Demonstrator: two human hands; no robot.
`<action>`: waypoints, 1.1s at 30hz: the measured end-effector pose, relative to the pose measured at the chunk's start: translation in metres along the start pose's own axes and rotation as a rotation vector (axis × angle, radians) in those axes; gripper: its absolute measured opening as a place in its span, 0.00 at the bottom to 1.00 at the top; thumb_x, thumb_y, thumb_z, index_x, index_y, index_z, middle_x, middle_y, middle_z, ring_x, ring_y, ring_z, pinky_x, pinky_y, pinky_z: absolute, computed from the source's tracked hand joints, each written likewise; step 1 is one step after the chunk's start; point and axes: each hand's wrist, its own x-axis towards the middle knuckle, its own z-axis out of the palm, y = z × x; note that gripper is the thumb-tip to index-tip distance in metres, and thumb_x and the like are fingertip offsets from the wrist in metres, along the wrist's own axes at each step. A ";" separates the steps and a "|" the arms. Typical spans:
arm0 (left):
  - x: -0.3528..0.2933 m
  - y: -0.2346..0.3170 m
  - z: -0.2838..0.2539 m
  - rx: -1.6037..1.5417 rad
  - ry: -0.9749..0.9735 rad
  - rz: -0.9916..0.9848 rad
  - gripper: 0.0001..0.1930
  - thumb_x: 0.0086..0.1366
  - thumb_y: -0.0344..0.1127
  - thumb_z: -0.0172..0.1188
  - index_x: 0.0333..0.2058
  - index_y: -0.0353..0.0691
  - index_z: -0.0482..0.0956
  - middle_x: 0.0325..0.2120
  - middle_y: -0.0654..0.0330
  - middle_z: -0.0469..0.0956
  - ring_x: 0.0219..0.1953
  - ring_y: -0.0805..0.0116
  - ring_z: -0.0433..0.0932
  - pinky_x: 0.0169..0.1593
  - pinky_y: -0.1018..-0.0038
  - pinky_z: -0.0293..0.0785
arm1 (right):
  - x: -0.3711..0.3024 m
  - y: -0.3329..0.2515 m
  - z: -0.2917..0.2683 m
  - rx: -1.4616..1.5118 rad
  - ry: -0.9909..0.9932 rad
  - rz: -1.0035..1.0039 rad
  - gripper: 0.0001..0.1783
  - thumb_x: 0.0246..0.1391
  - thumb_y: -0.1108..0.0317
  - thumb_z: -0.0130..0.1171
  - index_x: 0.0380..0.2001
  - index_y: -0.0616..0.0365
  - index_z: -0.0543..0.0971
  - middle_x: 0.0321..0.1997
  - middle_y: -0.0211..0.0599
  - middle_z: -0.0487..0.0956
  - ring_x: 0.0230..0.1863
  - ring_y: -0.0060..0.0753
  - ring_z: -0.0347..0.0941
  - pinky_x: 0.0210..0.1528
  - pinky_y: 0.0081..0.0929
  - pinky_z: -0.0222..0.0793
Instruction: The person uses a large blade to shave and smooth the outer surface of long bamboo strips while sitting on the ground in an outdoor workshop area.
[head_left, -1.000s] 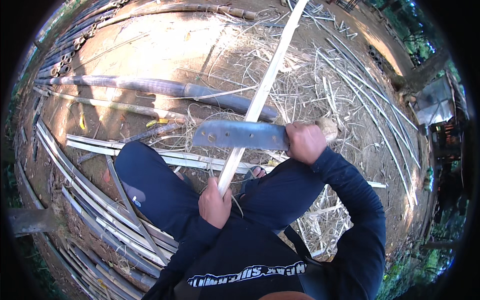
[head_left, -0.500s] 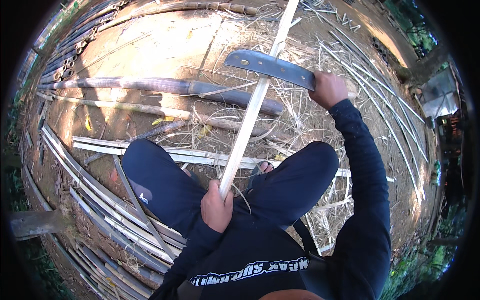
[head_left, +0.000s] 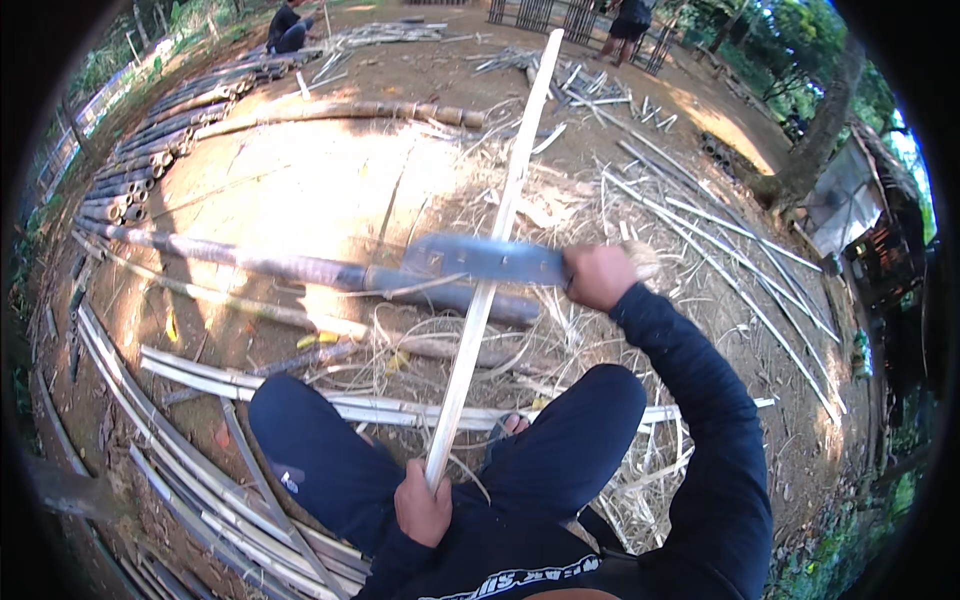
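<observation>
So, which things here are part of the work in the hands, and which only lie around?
In use:
- bamboo strip, gripped at its lower end by the left hand
- broad knife, held across the strip by the right hand

Lying about:
- dark bamboo pole on the ground
- split slats by the knees
- dry shavings
</observation>
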 end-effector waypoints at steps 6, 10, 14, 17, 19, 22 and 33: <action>-0.027 0.003 -0.018 0.031 -0.025 -0.149 0.10 0.56 0.29 0.62 0.34 0.34 0.70 0.25 0.40 0.78 0.31 0.38 0.79 0.33 0.54 0.74 | 0.044 0.062 -0.005 -0.086 -0.062 0.331 0.14 0.48 0.59 0.58 0.27 0.59 0.83 0.28 0.49 0.82 0.31 0.51 0.82 0.38 0.43 0.79; -0.044 -0.019 -0.030 0.127 0.041 -0.139 0.11 0.56 0.29 0.64 0.34 0.35 0.70 0.25 0.40 0.78 0.31 0.39 0.79 0.33 0.55 0.74 | 0.052 0.095 -0.022 -0.039 0.043 0.591 0.19 0.50 0.55 0.59 0.29 0.63 0.83 0.29 0.54 0.82 0.33 0.57 0.80 0.41 0.46 0.78; -0.021 -0.019 -0.032 0.068 0.085 -0.067 0.14 0.57 0.33 0.64 0.36 0.37 0.69 0.25 0.41 0.77 0.30 0.39 0.78 0.33 0.51 0.73 | 0.010 0.009 -0.009 0.013 0.066 0.305 0.12 0.43 0.61 0.62 0.27 0.59 0.81 0.28 0.49 0.81 0.31 0.54 0.79 0.36 0.45 0.76; 0.005 -0.005 -0.026 0.100 0.126 -0.061 0.14 0.59 0.37 0.64 0.35 0.36 0.69 0.24 0.43 0.77 0.29 0.40 0.78 0.32 0.53 0.73 | -0.023 -0.039 0.018 0.163 0.092 0.130 0.10 0.36 0.66 0.63 0.25 0.58 0.77 0.27 0.47 0.80 0.30 0.54 0.78 0.33 0.45 0.75; 0.020 0.004 -0.025 0.112 0.149 -0.003 0.15 0.60 0.38 0.65 0.35 0.36 0.69 0.24 0.43 0.77 0.29 0.40 0.78 0.32 0.54 0.73 | -0.039 -0.070 0.028 0.259 0.073 0.070 0.12 0.35 0.68 0.63 0.26 0.58 0.75 0.27 0.46 0.80 0.30 0.53 0.78 0.32 0.45 0.74; 0.038 -0.003 -0.028 0.042 0.088 0.097 0.17 0.61 0.40 0.65 0.38 0.34 0.69 0.24 0.44 0.77 0.28 0.43 0.79 0.32 0.57 0.74 | -0.058 -0.099 0.033 0.334 0.053 -0.076 0.15 0.30 0.68 0.64 0.26 0.57 0.73 0.25 0.43 0.76 0.28 0.53 0.76 0.31 0.46 0.73; 0.063 -0.021 -0.035 -0.670 -0.548 -0.390 0.15 0.72 0.41 0.53 0.48 0.34 0.68 0.24 0.62 0.73 0.15 0.78 0.70 0.18 0.80 0.65 | -0.095 -0.125 0.042 0.359 -0.049 -0.310 0.17 0.29 0.67 0.65 0.27 0.59 0.75 0.27 0.39 0.76 0.31 0.44 0.78 0.35 0.38 0.76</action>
